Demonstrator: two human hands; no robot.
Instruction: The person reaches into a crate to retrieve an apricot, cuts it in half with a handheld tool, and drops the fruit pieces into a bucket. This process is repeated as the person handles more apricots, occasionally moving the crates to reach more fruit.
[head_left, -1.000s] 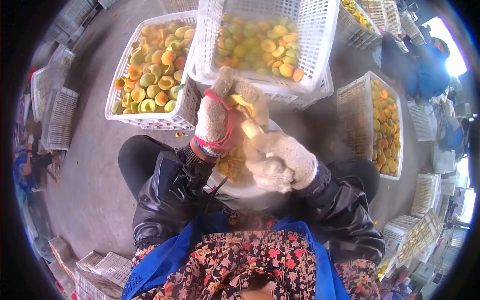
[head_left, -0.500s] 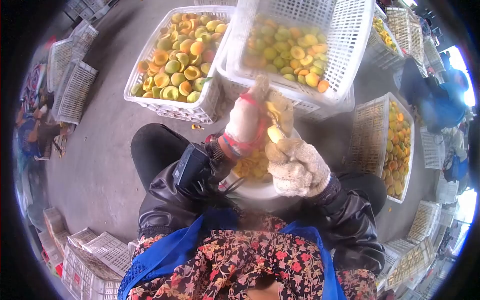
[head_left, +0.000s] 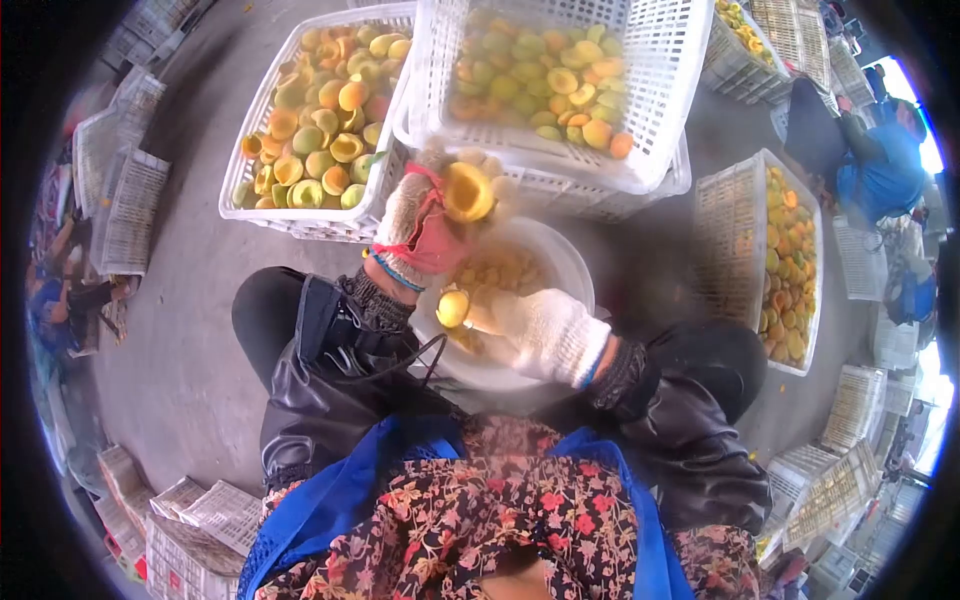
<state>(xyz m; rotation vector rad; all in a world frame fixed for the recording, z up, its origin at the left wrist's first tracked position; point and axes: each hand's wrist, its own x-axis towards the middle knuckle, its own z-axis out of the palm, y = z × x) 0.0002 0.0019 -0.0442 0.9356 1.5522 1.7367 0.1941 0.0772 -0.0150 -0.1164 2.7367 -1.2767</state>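
Observation:
My left hand [head_left: 415,225], in a knitted work glove with red-pink patches, is closed around a hollowed orange-yellow peach half [head_left: 467,192], its cut face turned up. Lower and to the right, my gloved right hand [head_left: 550,330] is closed over the rim side of a white tub [head_left: 572,262]. A small round yellow piece [head_left: 453,308] shows beyond its fingertips; whether a tool carries it is hidden. Inside the tub lie yellow fruit scraps [head_left: 505,268], partly covered by both hands.
Ahead stand a white crate of peach halves [head_left: 235,205] and stacked white crates [head_left: 665,150] holding more fruit. Another filled crate [head_left: 725,240] is at right. Empty-looking crates [head_left: 130,210] stack at left. A person in blue [head_left: 885,165] sits far right.
My hands have separated: the left moved left with the peach half now facing up, the right came down and left over the tub. The view shifted slightly.

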